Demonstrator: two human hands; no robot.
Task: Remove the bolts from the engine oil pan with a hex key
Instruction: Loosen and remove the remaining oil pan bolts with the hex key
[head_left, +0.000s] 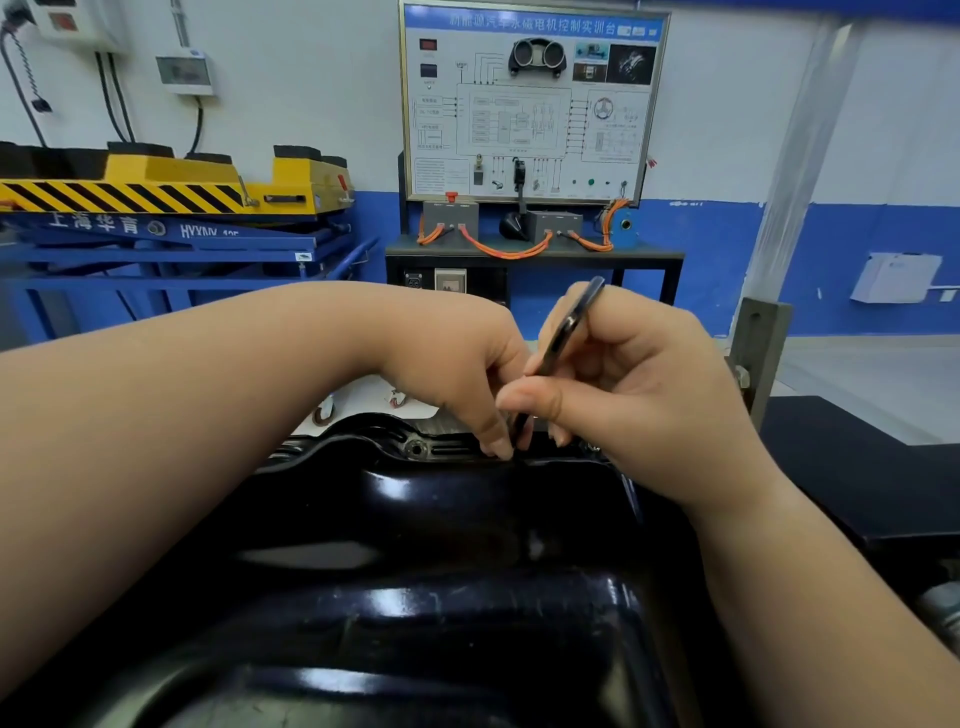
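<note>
Black oil pan (415, 571), one hex key (569, 327) at its rim, left hand (457, 364) and right hand (639, 395) both pinching it.

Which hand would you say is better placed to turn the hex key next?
Right: the right hand grips the hex key; the left hand only pinches its lower end at the pan rim.

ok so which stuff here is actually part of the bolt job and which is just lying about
Part of the job:
oil pan
hex key, gripped by the right hand
left hand, pinching its lower end at the rim

Just lying about:
yellow lift table
wiring board
orange cables below it
</note>
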